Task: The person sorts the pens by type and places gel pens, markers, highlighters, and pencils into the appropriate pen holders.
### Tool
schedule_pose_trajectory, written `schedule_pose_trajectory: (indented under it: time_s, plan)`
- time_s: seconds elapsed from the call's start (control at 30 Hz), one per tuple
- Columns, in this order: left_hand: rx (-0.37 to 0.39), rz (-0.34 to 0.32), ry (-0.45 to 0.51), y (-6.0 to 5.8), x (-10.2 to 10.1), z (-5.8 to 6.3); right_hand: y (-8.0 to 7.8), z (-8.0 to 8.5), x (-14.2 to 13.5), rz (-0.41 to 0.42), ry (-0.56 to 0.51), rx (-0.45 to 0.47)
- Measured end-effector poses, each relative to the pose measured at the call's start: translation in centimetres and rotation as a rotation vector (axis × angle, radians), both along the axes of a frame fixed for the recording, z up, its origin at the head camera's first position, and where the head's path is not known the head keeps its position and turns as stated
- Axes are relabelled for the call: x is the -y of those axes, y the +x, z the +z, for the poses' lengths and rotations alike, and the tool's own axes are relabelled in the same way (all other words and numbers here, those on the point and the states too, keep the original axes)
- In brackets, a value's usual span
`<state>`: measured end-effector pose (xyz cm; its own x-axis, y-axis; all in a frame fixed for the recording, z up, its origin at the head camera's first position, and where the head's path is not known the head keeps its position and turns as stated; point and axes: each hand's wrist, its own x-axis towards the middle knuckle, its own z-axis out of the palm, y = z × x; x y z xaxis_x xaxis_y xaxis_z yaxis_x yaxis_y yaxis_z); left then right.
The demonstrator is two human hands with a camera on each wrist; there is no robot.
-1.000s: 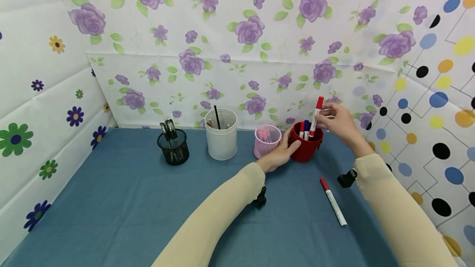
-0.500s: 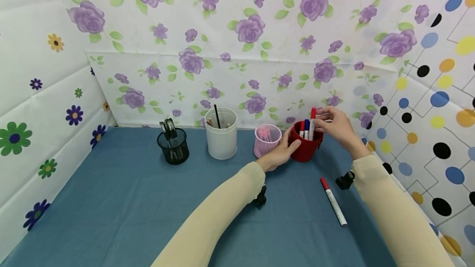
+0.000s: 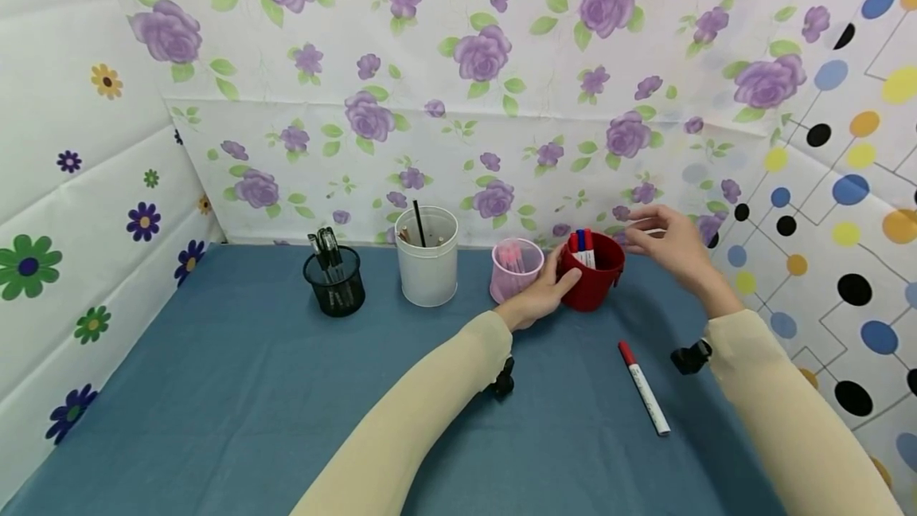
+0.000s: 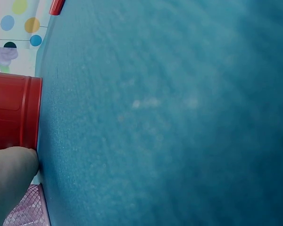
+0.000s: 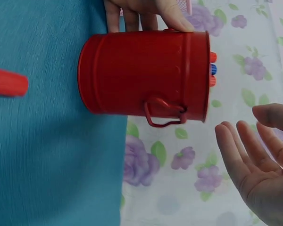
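A red metal bucket (image 3: 593,291) with a side handle stands upright near the back wall. Two red-capped markers and a blue-capped one (image 5: 213,69) lean together inside it. My left hand (image 3: 536,298) grips its left side, thumb at the front; the left wrist view shows only part of that hand (image 4: 12,176) against the bucket (image 4: 9,110). Off the bucket's right side hovers my right hand (image 3: 672,252), fingers loosely extended and holding nothing, also seen in the right wrist view (image 5: 264,162). Nearer me on the cloth lies a white marker with a red cap (image 3: 645,390).
Left of the bucket, a pink mesh cup (image 3: 505,287) holds pink pens. A white bucket (image 3: 430,277) with pencils and a black mesh cup (image 3: 340,297) with black pens stand further left. Patterned cloth walls (image 3: 430,158) enclose the blue-covered table (image 3: 251,388).
My right hand has lowered a red-capped marker into the red bucket, let go and drawn back to the right. The markers inside now lean together leftward. My left hand has kept its place.
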<state>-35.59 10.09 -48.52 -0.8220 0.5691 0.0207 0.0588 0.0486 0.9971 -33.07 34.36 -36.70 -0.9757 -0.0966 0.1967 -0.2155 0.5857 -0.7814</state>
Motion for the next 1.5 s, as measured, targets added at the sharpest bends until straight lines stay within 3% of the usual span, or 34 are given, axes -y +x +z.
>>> schedule_pose_trajectory:
  time_s: [0.2, 0.5, 0.83, 1.33, 1.5]
  plan:
    - [0.0, 0.007, -0.009, 0.0, 0.0, 0.0, 1.8, 0.9, -1.0, -0.03, 0.18, -0.046]
    - [0.004, 0.004, -0.007, 0.0, 0.1, 0.1, 4.2, 1.4, -1.5, 0.039, 0.339, -0.073]
    - [0.007, -0.001, -0.003, 0.0, 0.1, -0.1, 6.2, 0.6, -1.4, 0.112, 0.41, -0.063]
    - [0.005, 0.0, -0.009, 0.1, 0.1, -0.2, 8.9, -3.5, -1.5, 0.141, 0.488, 0.044]
    - [0.008, 0.015, -0.021, 0.0, -0.1, -0.2, 9.9, -4.8, -1.5, 0.174, 0.467, 0.151]
